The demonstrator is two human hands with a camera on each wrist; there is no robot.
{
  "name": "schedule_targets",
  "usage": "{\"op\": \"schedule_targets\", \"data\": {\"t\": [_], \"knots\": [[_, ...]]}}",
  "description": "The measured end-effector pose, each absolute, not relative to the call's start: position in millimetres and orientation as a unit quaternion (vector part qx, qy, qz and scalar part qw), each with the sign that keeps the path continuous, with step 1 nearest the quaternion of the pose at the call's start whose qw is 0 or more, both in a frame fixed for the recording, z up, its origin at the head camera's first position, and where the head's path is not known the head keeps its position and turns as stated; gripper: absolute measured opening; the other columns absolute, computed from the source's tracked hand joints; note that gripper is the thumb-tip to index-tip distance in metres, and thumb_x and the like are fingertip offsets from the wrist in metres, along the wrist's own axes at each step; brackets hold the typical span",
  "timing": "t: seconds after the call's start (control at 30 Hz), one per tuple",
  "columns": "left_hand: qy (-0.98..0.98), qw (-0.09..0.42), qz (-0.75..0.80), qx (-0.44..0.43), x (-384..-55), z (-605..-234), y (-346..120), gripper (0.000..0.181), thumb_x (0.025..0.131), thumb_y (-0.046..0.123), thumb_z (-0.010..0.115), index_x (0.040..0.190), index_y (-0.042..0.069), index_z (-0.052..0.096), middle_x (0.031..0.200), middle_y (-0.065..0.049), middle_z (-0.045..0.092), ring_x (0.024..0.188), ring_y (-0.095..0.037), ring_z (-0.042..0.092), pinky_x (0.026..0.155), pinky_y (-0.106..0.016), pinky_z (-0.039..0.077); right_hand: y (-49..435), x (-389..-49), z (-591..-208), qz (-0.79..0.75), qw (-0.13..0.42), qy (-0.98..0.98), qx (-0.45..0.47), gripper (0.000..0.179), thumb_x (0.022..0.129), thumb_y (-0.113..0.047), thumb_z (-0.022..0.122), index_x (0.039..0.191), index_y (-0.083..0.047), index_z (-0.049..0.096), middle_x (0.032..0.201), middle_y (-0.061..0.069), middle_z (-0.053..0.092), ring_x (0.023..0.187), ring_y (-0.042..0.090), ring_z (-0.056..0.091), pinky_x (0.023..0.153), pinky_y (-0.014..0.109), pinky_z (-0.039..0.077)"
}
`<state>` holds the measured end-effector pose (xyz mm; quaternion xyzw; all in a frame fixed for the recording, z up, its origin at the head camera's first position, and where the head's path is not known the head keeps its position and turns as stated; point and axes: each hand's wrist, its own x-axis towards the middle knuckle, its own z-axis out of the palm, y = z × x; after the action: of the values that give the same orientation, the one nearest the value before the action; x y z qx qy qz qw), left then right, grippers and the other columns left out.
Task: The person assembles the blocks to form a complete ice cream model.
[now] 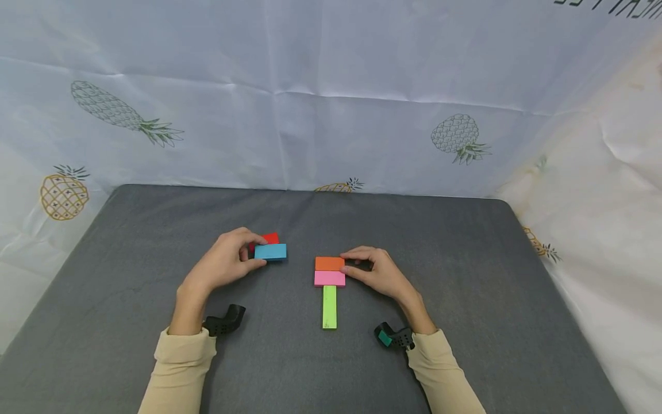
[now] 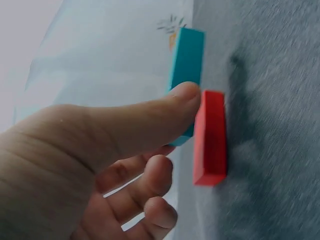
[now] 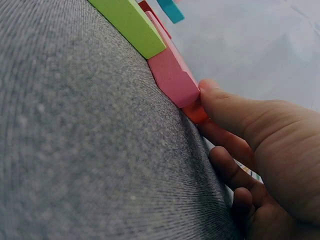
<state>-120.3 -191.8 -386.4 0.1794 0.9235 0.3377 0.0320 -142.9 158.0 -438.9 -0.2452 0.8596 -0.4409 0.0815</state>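
Note:
My left hand [image 1: 224,259] pinches a blue block [image 1: 271,252] between thumb and fingers. In the left wrist view the blue block [image 2: 188,57] is raised off the cloth, beside a red block [image 2: 212,140] lying there. An orange block [image 1: 328,264] lies flat along the far side of a pink block [image 1: 329,279]. Thumb and fingers of my right hand [image 1: 380,271] pinch the orange block's right end, most of which the pink block hides in the right wrist view. From the middle of the pink block's near side, a lime-green block [image 1: 329,307] extends toward me.
Dark grey cloth covers the table [image 1: 465,276]. A pale curtain [image 1: 331,138] printed with pineapples hangs behind the far edge, and white fabric [image 1: 610,230] hangs at the right. Black wrist mounts [image 1: 225,322] are strapped to both wrists.

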Motion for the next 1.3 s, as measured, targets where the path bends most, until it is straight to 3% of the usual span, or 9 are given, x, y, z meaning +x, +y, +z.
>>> {"op": "schedule_targets", "data": {"t": [0.43,0.9,1.3], "knots": [[0.933,-0.032,0.334,0.129,-125.3,-397.3,-165.0,0.035,0.088,0.007,0.079,0.122,0.0,0.072,0.116,-0.021,0.066,0.061,-0.011,0.051,0.06,-0.025,0.043,157.7,-142.7,-438.2,-0.443,0.071,0.856,-0.256,0.033,0.092,-0.021,0.077,0.123,-0.011,0.075,0.122,0.008,0.074,0.105,0.019,0.065,0.087,0.029,0.053],[0.928,-0.079,0.343,0.121,-125.8,-411.2,-130.8,0.039,0.091,0.004,0.076,0.128,-0.004,0.067,0.121,-0.023,0.063,0.079,-0.022,0.062,0.069,-0.034,0.052,157.6,-143.9,-438.9,-0.445,0.075,0.856,-0.252,0.032,0.093,-0.022,0.076,0.123,-0.01,0.075,0.122,0.009,0.074,0.106,0.023,0.066,0.088,0.032,0.053],[0.926,-0.094,0.351,0.103,-123.2,-415.9,-113.3,0.038,0.089,0.002,0.076,0.126,-0.004,0.069,0.121,-0.022,0.063,0.076,-0.021,0.064,0.07,-0.035,0.056,157.6,-143.5,-439.0,-0.449,0.078,0.852,-0.257,0.033,0.094,-0.021,0.076,0.124,-0.009,0.075,0.122,0.01,0.073,0.109,0.025,0.066,0.087,0.032,0.052]]}}
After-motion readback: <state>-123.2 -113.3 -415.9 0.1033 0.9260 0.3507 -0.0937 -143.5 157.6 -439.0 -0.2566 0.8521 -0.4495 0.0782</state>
